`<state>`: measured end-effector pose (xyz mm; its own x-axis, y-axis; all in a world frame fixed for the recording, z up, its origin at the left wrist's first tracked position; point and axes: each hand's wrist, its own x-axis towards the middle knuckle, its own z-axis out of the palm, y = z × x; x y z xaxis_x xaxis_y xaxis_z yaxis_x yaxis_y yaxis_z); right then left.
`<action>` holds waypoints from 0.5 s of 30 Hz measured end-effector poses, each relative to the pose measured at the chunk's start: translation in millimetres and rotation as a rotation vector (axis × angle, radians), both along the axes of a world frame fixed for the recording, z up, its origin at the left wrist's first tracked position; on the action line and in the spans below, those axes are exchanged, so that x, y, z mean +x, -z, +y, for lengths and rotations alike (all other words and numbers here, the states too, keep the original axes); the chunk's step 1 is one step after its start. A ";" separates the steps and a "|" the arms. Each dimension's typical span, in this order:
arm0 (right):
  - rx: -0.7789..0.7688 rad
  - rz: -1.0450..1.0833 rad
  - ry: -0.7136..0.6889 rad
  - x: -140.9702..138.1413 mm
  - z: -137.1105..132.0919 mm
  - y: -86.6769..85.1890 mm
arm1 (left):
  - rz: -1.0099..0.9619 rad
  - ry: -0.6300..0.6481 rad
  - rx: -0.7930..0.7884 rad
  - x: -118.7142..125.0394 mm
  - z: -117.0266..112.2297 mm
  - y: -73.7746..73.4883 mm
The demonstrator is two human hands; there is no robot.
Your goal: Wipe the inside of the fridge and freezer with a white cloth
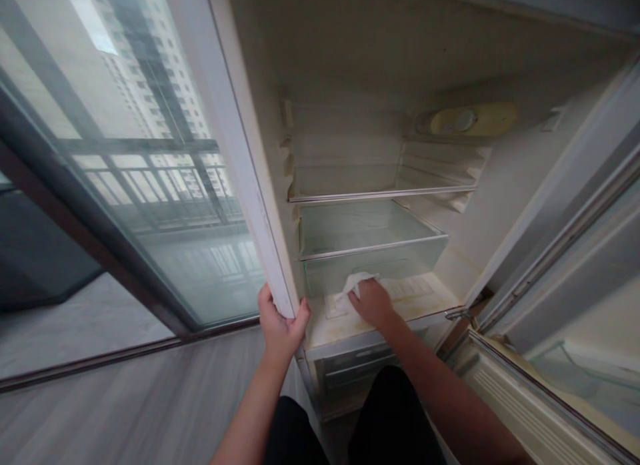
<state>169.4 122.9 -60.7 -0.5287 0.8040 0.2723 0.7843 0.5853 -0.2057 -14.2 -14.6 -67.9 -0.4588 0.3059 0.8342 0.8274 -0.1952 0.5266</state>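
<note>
An opened refrigerator (250,145) stands before me, its inside yellowed in places. My left hand (281,321) grips the lower part of its left side wall, thumb round the front edge and fingers on the outer face. Inside, my right hand (373,301) pinches a crumpled white cloth or tissue (359,281), which lies low over the stained compartment floor (415,295). Above that hand are two glass shelves, the upper shelf (380,193) and the lower shelf (375,246). The fingertips of my right hand are partly hidden by the white material.
On the right, the upper door (575,345) and lower door (525,398) hang open. A lower compartment with a drawer (357,371) sits below. A yellowish control housing (473,120) juts from the inner wall. Sliding glass doors (200,251) border the left, above grey flooring (125,398).
</note>
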 end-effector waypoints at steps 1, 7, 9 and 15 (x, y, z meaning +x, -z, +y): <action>0.017 0.027 -0.069 -14.2 -7.9 -2.1 | 0.001 0.002 -0.001 -0.2 -0.1 -0.1; 0.033 0.013 -0.370 -69.7 -29.5 -19.1 | 0.058 0.004 0.009 -1.4 -0.3 -0.1; 0.005 -0.016 -0.397 -75.5 -28.8 -23.1 | 0.072 -0.002 0.011 -1.3 -0.4 -0.3; 0.007 0.036 -0.424 -51.8 -17.1 -3.5 | 0.028 0.001 -0.010 1.2 -3.2 0.0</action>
<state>117.6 105.9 -57.2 -0.8025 0.5150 0.3013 0.4658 0.8563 -0.2231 -12.9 -17.7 -67.8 -0.4349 0.3143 0.8438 0.8419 -0.1906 0.5049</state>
